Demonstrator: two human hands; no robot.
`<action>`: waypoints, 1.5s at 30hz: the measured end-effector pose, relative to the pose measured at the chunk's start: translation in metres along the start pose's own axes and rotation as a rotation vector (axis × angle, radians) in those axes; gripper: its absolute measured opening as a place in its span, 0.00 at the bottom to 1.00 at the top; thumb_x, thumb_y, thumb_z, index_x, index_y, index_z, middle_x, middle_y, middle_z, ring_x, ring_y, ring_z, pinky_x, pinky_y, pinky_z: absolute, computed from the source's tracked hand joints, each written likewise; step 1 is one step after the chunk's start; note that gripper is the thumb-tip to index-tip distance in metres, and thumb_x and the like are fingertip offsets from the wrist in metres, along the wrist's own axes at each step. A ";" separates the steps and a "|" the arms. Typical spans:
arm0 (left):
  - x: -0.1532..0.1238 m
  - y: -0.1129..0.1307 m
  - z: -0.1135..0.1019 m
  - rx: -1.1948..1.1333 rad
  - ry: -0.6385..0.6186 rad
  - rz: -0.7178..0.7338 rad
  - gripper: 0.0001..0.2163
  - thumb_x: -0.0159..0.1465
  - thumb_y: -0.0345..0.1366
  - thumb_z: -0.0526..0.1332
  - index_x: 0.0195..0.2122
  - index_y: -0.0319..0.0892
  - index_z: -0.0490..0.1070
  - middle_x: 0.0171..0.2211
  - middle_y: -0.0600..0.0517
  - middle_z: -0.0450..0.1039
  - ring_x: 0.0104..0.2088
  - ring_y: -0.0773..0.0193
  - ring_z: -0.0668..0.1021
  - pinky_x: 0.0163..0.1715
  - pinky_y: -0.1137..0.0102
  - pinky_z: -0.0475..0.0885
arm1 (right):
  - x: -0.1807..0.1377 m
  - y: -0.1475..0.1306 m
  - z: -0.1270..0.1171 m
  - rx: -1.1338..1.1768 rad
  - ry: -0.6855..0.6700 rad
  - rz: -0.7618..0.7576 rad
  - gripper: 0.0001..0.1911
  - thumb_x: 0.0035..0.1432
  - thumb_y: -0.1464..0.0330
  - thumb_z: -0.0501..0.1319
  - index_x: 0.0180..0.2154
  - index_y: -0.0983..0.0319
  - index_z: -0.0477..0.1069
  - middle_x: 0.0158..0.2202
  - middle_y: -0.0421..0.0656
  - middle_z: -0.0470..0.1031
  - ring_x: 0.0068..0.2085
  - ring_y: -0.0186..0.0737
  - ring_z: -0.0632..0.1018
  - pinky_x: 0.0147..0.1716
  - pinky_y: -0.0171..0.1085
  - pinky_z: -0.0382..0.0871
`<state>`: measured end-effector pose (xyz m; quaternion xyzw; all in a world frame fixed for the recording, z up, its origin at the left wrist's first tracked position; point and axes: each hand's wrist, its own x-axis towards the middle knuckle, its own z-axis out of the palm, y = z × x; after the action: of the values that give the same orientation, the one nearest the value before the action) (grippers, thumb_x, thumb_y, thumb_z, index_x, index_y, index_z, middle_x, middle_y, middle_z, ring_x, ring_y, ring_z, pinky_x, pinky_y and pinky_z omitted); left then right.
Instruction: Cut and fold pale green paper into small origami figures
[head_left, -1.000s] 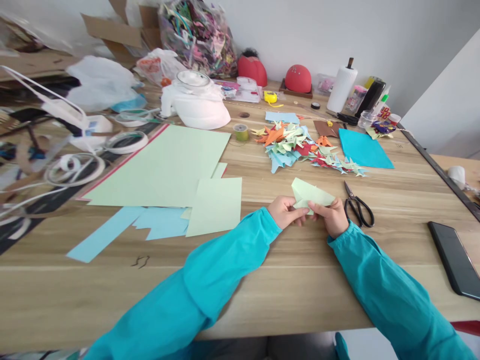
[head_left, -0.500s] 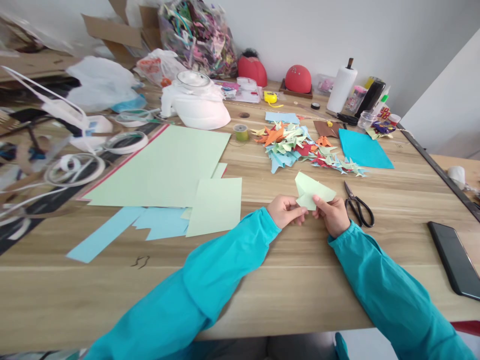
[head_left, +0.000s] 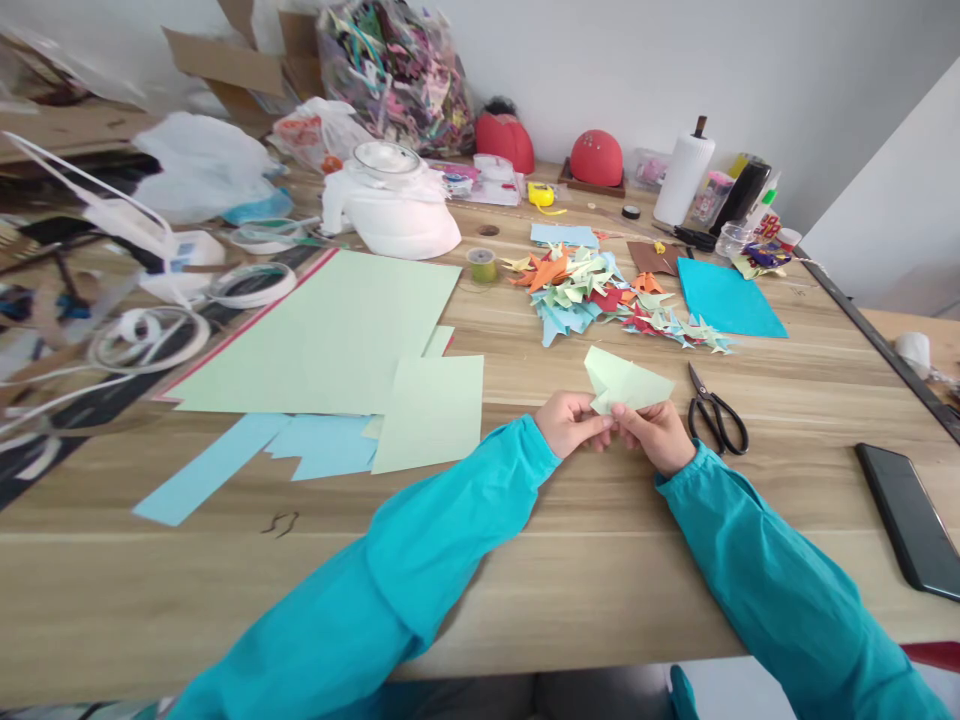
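Note:
A partly folded piece of pale green paper (head_left: 628, 383) is held above the table between my two hands. My left hand (head_left: 571, 424) pinches its lower left corner, with thumb and fingers closed. My right hand (head_left: 657, 434) grips its lower edge, thumb in front and close to the left thumb; the other fingers are partly hidden behind the paper. Just right of my right hand lie black-handled scissors (head_left: 718, 410), blades pointing away. Beyond the paper is a heap of folded paper birds (head_left: 574, 290) in orange, green, blue and red.
Large green sheets (head_left: 322, 330), a smaller green square (head_left: 431, 415) and blue strips (head_left: 210, 470) lie to the left. A thread spool (head_left: 482, 265) stands behind them. A turquoise sheet (head_left: 731, 297) lies at the back right, a phone (head_left: 911, 515) at the right edge. Cables (head_left: 150, 340) clutter the far left.
My right hand has slid left along the paper's lower edge, its thumb now near my left thumb. The paper's raised flap has shifted slightly left. My left hand stays put.

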<state>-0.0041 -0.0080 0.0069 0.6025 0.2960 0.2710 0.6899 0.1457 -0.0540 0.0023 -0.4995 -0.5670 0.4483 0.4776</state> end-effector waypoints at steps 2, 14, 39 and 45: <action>0.001 -0.001 0.000 -0.002 -0.002 -0.005 0.15 0.47 0.44 0.67 0.21 0.35 0.70 0.17 0.52 0.71 0.17 0.70 0.73 0.17 0.76 0.64 | 0.000 0.002 -0.001 -0.006 0.019 0.001 0.24 0.50 0.52 0.60 0.14 0.63 0.66 0.12 0.37 0.64 0.13 0.27 0.61 0.12 0.30 0.52; 0.003 -0.003 0.000 -0.019 0.037 -0.014 0.20 0.44 0.49 0.68 0.23 0.36 0.67 0.17 0.53 0.69 0.16 0.69 0.73 0.16 0.76 0.63 | -0.001 -0.004 0.001 0.003 -0.022 0.009 0.25 0.47 0.51 0.62 0.13 0.62 0.65 0.09 0.36 0.60 0.12 0.26 0.58 0.11 0.30 0.50; 0.002 -0.003 -0.001 -0.013 -0.010 0.002 0.16 0.45 0.44 0.68 0.22 0.35 0.68 0.16 0.54 0.68 0.16 0.71 0.71 0.17 0.76 0.66 | -0.001 -0.005 0.004 0.023 0.049 0.145 0.30 0.46 0.43 0.55 0.15 0.63 0.63 0.11 0.37 0.62 0.13 0.27 0.63 0.13 0.29 0.57; 0.003 -0.005 0.001 -0.007 0.013 -0.004 0.15 0.45 0.43 0.68 0.21 0.35 0.68 0.17 0.53 0.70 0.16 0.71 0.72 0.16 0.76 0.65 | -0.001 -0.003 0.003 -0.015 0.016 0.075 0.28 0.48 0.46 0.57 0.15 0.63 0.61 0.11 0.36 0.61 0.13 0.26 0.61 0.12 0.29 0.54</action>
<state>-0.0011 -0.0070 0.0022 0.5979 0.3005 0.2746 0.6905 0.1420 -0.0550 0.0047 -0.5274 -0.5474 0.4575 0.4614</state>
